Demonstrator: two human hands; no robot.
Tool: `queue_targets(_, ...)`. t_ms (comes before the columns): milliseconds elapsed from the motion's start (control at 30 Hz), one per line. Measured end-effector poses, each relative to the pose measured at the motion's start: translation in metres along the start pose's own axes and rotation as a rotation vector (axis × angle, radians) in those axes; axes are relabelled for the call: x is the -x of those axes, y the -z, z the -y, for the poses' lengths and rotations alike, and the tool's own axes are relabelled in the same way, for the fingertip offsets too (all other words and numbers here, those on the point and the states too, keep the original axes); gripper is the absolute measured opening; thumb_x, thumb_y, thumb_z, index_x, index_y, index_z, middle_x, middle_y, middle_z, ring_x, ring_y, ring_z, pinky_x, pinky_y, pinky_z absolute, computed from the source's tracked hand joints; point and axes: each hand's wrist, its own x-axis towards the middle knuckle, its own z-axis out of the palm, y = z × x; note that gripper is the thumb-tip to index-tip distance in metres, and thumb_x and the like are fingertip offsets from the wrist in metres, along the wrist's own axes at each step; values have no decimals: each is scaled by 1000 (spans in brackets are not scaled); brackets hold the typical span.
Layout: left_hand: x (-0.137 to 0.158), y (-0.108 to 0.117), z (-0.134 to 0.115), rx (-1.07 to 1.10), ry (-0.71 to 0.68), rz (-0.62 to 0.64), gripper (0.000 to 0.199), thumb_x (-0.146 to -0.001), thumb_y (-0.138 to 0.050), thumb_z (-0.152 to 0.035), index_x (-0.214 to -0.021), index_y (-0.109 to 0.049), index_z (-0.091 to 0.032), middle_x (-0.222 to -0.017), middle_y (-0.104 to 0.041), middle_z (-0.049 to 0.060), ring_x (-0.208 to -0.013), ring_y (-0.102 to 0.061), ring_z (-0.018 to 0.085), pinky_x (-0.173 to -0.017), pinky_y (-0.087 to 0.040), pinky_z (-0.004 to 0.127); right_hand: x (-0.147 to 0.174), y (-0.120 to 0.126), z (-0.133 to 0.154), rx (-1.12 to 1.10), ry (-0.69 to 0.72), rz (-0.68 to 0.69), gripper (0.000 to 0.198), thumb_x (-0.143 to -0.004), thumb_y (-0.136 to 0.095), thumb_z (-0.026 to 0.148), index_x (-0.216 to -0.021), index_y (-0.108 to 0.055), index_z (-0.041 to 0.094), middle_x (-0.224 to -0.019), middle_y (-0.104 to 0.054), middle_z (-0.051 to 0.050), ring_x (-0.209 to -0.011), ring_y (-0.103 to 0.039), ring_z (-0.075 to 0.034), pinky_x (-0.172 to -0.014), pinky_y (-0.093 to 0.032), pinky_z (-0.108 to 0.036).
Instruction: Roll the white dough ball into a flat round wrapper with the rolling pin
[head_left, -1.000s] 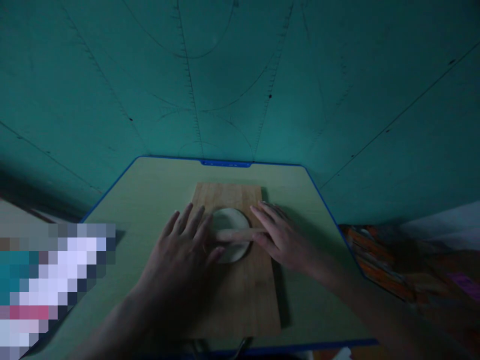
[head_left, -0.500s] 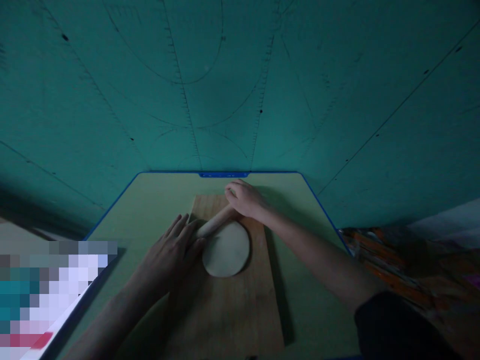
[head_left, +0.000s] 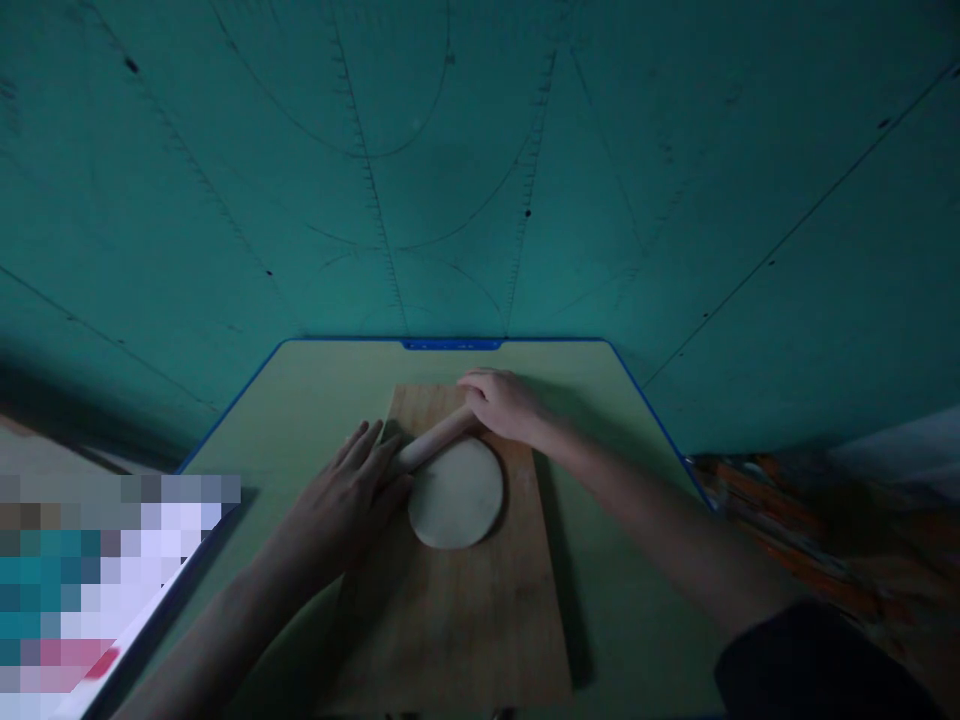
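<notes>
A pale green table with a blue rim stands against a teal wall marked with dark curved lines and ticked rulings; the room is dim throughout. On the table lies a wooden board, its long side running near to far. A flattened round of dough rests on the far half of the board. Across the dough's far-left edge lies a wooden rolling pin, slanted from near left to far right. The left hand lies flat with fingers spread and extended, fingertips against the pin's near-left end, gripping nothing. The right hand is curled loosely over the pin's far-right end, which it covers; whether the fingers close fully round it cannot be told. To the near left, a block of the view is pixelated and unreadable. At far right, beyond the table edge, orange patterned material is too dark to identify. A dark sleeve is cut off at the near right corner.
</notes>
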Motion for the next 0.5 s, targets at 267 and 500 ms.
queue_targets(267, -3, 8, -9, -234, -87, -118, 62, -103, -28, -53, -138, -53, -8, -139, -59, 24, -134, -53, 38, -100, -53, 52, 59, -1, -15, 153, 159, -70, 48, -104, -39, 38, -138, -55, 8, -148, -52, -21, -142, -43, -30, -120, -31, -51)
queue_targets(500, 32, 14, -41, -237, -200, -181, 61, -102, -33, -51, -140, -49, -6, -136, -62, 23, -119, -64, 35, -98, -53, 50, 136, 13, 0, 215, 184, -74, 59, -102, -43, 36, -153, -36, 8, -155, -44, -20, -142, -43, -29, -117, -37, -52)
